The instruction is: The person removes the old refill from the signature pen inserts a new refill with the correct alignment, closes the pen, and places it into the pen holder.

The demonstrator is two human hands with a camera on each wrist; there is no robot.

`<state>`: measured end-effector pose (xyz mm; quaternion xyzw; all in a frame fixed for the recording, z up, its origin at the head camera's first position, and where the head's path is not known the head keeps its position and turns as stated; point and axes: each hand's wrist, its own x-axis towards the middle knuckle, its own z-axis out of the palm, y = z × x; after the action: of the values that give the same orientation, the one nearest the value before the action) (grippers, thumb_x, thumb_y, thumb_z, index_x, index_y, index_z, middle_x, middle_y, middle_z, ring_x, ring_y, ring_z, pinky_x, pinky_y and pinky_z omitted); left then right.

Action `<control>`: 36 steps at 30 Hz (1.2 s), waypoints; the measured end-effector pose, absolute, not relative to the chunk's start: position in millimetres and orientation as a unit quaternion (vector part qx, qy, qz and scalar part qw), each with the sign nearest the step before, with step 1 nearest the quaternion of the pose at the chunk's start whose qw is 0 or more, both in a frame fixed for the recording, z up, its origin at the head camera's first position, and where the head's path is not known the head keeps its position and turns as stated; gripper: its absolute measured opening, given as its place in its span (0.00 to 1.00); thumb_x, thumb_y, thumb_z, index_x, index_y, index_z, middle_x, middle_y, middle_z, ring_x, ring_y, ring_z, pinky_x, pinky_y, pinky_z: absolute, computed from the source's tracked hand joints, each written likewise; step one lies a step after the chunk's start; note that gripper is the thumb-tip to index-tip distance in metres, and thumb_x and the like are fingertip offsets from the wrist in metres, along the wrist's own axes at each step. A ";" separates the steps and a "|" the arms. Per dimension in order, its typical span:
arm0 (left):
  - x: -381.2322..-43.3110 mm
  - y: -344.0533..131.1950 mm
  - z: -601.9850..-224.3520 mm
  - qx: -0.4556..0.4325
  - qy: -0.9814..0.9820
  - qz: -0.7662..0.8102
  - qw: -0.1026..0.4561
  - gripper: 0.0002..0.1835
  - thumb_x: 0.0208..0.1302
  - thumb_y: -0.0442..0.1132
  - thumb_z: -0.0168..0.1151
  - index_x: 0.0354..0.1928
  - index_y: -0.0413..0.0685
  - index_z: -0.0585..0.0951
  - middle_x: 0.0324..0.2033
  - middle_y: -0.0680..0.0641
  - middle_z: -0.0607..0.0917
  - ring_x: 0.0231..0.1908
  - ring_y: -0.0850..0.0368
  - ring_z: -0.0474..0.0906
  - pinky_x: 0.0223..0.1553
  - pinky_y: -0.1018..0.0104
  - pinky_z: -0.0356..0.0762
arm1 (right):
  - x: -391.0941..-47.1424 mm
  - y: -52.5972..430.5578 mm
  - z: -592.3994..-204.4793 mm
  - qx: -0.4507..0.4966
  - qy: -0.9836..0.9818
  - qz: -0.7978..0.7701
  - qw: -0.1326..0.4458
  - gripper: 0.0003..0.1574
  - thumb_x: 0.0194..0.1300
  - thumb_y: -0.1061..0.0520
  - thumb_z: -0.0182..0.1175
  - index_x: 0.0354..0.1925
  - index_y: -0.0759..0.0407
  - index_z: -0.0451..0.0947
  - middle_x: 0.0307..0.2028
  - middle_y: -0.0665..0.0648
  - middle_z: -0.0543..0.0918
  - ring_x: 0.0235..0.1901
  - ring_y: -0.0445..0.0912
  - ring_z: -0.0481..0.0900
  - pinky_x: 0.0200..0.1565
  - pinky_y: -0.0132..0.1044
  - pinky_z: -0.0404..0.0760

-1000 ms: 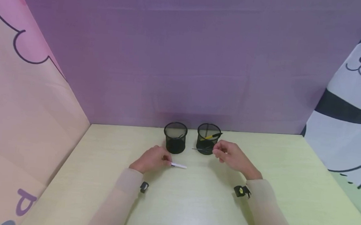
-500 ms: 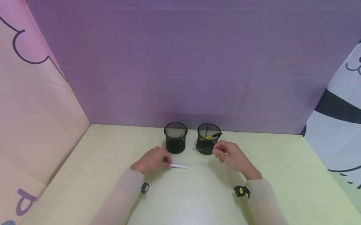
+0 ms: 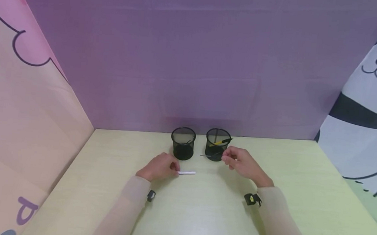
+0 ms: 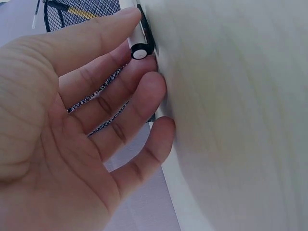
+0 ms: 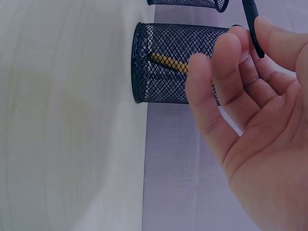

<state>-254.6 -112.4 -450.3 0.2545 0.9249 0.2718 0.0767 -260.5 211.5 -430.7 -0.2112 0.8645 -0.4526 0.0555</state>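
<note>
My left hand point(image 3: 160, 167) pinches one end of a slim white pen point(image 3: 187, 172) between thumb and fingers, low over the table in front of the left mesh cup. In the left wrist view the pen's capped end, with a black clip point(image 4: 147, 29), shows under the thumb, and the other fingers are bent and spread at the table surface. My right hand point(image 3: 242, 163) pinches a thin black pen point(image 5: 253, 26) beside the right mesh cup point(image 3: 217, 149). In the head view its narrow end points left across that cup's front.
The left black mesh cup point(image 3: 183, 148) stands near the back edge, with a thin dark item inside. A yellow and black pen-like item point(image 3: 221, 142) leans in the right cup, its black end over the rim. A purple backdrop point(image 3: 195, 77) rises behind the table point(image 3: 200, 214).
The white pen has swung slightly in my left fingers: its free end pointed a little downward and now tilts slightly up. My right hand and the black pen stay where they were.
</note>
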 end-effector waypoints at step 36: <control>-254.8 -99.5 -439.9 0.227 0.873 0.431 0.001 0.12 0.64 0.47 0.65 0.45 0.50 0.84 0.31 0.61 0.83 0.33 0.61 0.77 0.36 0.64 0.77 | -259.4 204.4 -432.5 -0.227 0.858 -0.457 0.054 0.11 0.70 0.57 0.58 0.41 0.66 0.77 0.30 0.64 0.79 0.27 0.50 0.77 0.29 0.39 0.79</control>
<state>-254.8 -99.5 -439.9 0.2268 0.8735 0.4308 0.0006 -259.4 204.4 -432.5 -0.2269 0.8584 -0.4570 0.0536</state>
